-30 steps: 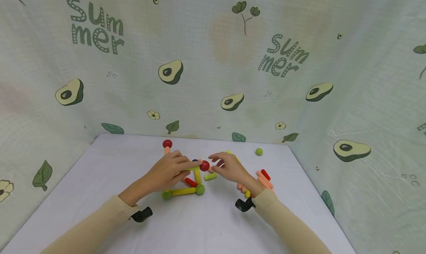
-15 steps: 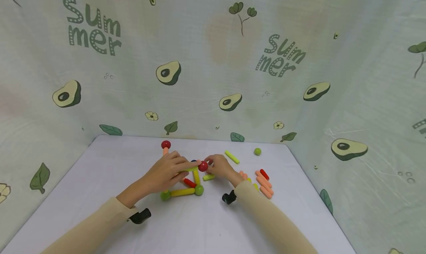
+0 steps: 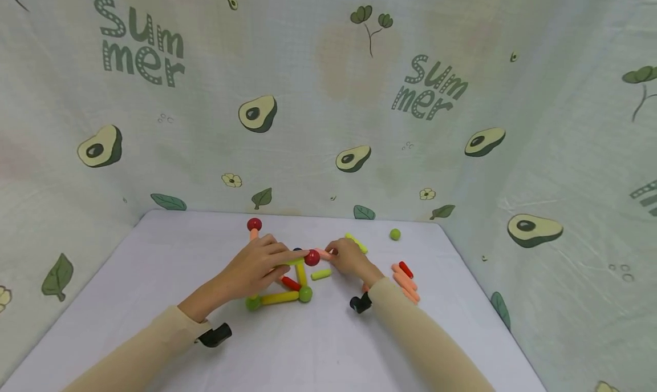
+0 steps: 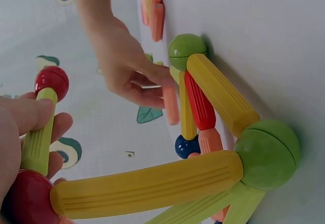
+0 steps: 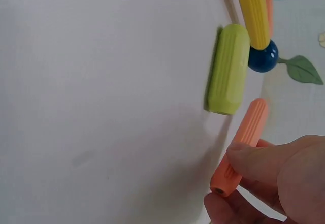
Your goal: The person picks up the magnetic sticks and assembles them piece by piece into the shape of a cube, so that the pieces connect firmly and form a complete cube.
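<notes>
My left hand (image 3: 256, 269) holds a lime magnetic stick (image 4: 38, 142) with its thumb and fingers. A red ball (image 4: 51, 82) caps the stick's far end and another red ball (image 4: 29, 196) its near end. From that near ball a yellow stick (image 4: 147, 183) runs down to a green ball (image 4: 268, 154) of the ball-and-stick frame on the table. My right hand (image 3: 351, 261) pinches a salmon magnetic stick (image 5: 245, 137) between thumb and fingers, one end pointing toward the red ball in the head view. Part of the frame is hidden behind my left hand.
A short lime stick (image 3: 321, 274) lies between the hands. Farther back are another lime stick (image 3: 356, 243) and a loose green ball (image 3: 395, 234). Salmon sticks (image 3: 405, 283) and a red stick (image 3: 406, 269) lie at right. A printed cloth (image 3: 308, 67) hangs behind the table.
My right hand has moved left, taken the salmon stick, then drawn back slightly right with it. My left hand keeps its hold on the lime stick and has barely moved.
</notes>
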The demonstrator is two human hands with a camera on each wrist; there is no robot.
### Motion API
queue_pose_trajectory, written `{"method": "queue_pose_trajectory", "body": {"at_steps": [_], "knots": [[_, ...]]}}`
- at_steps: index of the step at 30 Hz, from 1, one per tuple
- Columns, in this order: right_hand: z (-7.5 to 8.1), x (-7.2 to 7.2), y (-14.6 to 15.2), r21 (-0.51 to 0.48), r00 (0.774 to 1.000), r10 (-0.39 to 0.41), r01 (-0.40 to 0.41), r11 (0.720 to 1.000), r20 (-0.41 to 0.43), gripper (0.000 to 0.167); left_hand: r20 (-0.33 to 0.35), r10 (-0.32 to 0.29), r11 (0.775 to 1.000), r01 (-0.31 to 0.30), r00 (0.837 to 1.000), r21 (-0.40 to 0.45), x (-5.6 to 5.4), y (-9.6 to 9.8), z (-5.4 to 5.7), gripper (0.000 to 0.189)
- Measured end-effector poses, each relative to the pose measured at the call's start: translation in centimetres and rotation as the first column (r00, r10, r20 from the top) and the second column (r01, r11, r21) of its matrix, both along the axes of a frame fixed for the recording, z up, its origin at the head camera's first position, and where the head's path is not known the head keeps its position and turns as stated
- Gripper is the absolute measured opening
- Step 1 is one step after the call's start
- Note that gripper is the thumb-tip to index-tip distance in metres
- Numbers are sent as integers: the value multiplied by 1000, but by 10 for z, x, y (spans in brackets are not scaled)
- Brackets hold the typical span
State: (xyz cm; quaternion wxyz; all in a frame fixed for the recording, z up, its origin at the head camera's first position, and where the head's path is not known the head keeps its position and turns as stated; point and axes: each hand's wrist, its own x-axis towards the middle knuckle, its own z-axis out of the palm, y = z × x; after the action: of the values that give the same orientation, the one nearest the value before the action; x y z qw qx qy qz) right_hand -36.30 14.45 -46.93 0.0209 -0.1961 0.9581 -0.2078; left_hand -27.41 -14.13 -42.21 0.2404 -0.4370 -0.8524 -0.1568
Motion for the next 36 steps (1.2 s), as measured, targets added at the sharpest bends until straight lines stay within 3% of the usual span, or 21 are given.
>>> {"method": "queue_pose_trajectory", "body": {"at_steps": [4,10,20,25,36], "knots": [[11,9,11,-44,999,32,-33,998,-34,20,0,1,1000,-1,1000,6,0,1,0,53],[22,27,22,-117,988,156,-157,981,-18,21,4,10,1000,-10,1000,12,1,1,1,52],[20,59,19,-285,946,322,-300,910,33,24,11,19,1000,-19,1000,10,0,2,-1,53],[22,66,11,-342,937,348,-314,886,39,30,14,22,1000,-22,1000,7,0,3,-2,54],[13,69,1,-396,940,340,-301,867,30,31,6,13,1000,-14,1000,17,1,2,-2,51]]}}
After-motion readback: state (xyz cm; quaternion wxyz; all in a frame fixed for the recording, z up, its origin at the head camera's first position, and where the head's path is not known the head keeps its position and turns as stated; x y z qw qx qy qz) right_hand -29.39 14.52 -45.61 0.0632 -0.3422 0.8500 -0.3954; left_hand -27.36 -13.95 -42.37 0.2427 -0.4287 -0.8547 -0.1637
